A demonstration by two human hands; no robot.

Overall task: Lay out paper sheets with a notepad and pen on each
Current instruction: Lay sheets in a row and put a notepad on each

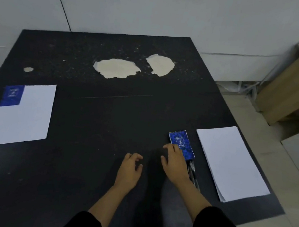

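A single white paper sheet (22,116) lies at the left of the black table, with a blue notepad (12,95) on its upper left corner. A stack of white sheets (231,161) lies at the right edge. Beside it sits a stack of blue notepads (180,139), with dark pens (192,172) just below. My right hand (173,163) hovers over the lower left of the notepad stack and the pens, fingers loosely spread. My left hand (129,169) hangs over bare table, fingers loosely curled, holding nothing.
The black table (105,126) has two large pale worn patches (116,68) near the back and a small one at the left. A beige cabinet (295,84) stands on the floor to the right. White wall panels rise behind the table.
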